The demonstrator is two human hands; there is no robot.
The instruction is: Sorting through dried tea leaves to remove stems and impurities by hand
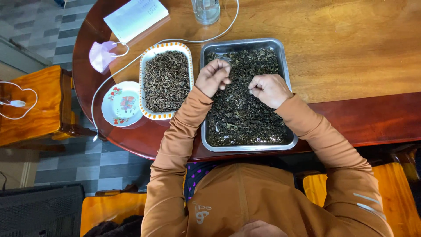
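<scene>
A steel tray [284, 61] full of dark dried leaves [241, 114] lies in front of me on the wooden table. My left hand [213, 77] hovers over the tray's left side with its fingers curled in; anything pinched in them is too small to see. My right hand [269, 90] rests over the middle of the tray, fingers bent onto the leaves. To the left stands a rectangular dish with an orange-striped rim [148, 115], holding thinner brown stems [166, 81].
A small floral saucer [122, 104] sits left of the dish. A pink face mask [101, 55], a white paper [136, 17], a glass [205, 10] and a white cable [131, 61] lie farther back. Wooden stools [33, 105] stand beside the table [351, 52].
</scene>
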